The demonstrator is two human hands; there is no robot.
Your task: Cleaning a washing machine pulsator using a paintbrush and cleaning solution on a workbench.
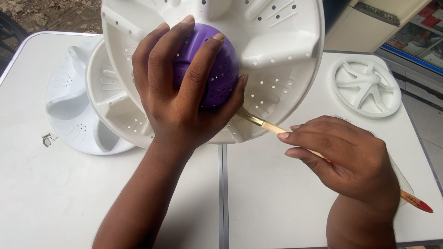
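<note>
While left hand covers purple cap, brush pokes beneath.

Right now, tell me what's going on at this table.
A person's left hand is spread over a purple perforated cap at the middle of a big white plastic disc, in a firm grip. The right hand holds a thin paintbrush with a wooden, red-tipped handle, its metal end touching the disc just beside the cap. The disc lies on two more white discs on the white table. A smaller white wheel sits apart on the right.
</note>
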